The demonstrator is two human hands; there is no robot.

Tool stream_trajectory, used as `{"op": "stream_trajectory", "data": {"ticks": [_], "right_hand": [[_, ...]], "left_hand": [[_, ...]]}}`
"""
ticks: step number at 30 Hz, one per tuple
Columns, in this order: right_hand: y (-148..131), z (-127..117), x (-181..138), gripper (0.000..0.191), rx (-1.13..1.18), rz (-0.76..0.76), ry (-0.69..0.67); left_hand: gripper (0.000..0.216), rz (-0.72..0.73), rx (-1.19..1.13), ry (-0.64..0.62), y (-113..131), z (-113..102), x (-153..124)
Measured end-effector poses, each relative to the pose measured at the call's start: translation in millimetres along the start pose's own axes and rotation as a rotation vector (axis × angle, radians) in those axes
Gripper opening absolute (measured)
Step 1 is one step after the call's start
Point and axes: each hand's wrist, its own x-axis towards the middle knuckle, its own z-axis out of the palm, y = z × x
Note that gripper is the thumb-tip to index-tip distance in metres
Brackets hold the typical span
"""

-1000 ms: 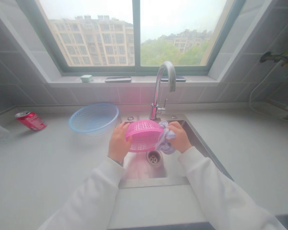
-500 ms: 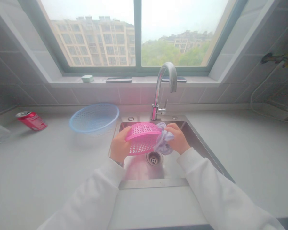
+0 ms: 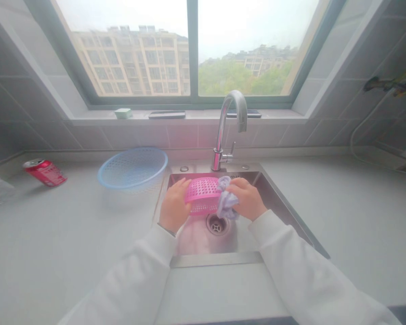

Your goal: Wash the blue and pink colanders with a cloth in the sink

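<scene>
A pink perforated plastic basket (image 3: 203,188) is held tilted over the sink (image 3: 216,258). My left hand (image 3: 174,205) grips its left end, fingers on the far side and thumb near the rim. In my right hand (image 3: 246,197) is a crumpled pale lilac cloth (image 3: 227,204), pressed against the basket's right end and covering that part of it. Below the basket the drain (image 3: 218,224) shows in the sink floor.
Behind the sink rises a chrome faucet (image 3: 218,135). A blue perforated basket (image 3: 133,169) stands on the counter to the left, with a red can (image 3: 45,172) lying tilted farther left. On the windowsill are a pale green block (image 3: 123,113) and a dark flat object (image 3: 167,115).
The pink basket has turned and tipped slightly, showing less of its inner side. The cloth has shifted a little left along its right end, and my left hand has rotated with the basket.
</scene>
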Motion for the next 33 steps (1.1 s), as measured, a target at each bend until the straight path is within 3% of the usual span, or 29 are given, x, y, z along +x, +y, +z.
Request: {"op": "stream_trajectory", "data": {"ticks": [3,6,9,12,14,17,20,25,29,33], "right_hand": [[-9.8,2.9,0.4,0.046,-0.015,-0.047,-0.039],[-4.2,6.1,0.3,0.045,0.05,0.007,-0.009],[12.7,6.9,0.1,0.034,0.179,0.073,0.078],[30.2,5.5,-0.1,0.01,0.291,0.111,0.159],[37.9,4.5,-0.5,0.008,0.335,0.124,0.192],[41.0,3.8,-1.5,0.012,0.342,0.143,0.195],[33.1,3.2,-2.5,0.007,0.262,0.171,0.142],[2.6,5.3,-2.7,0.033,0.025,0.071,0.0],[-9.6,9.0,-1.0,0.044,0.015,0.019,-0.053],[4.9,8.6,1.7,0.039,0.164,0.088,0.052]], "left_hand": [[0.069,0.022,-0.009,-0.08,5.2,6.1,-1.9],[0.058,-0.081,-0.124,-0.106,1.8,6.7,-2.0],[0.045,-0.256,-0.297,-0.038,-3.2,-0.3,0.0],[0.04,-0.425,-0.456,0.087,-6.3,-8.6,3.3],[0.04,-0.471,-0.511,0.128,-8.3,-11.5,5.7],[0.041,-0.418,-0.432,0.102,-12.7,-11.8,8.2],[0.043,-0.278,-0.182,0.053,-14.7,-8.5,7.6],[0.06,-0.046,0.059,-0.05,-2.4,2.3,1.6],[0.064,0.03,0.041,-0.108,4.7,6.6,-1.2],[0.056,-0.061,-0.124,-0.062,-0.5,0.7,-0.6]]}}
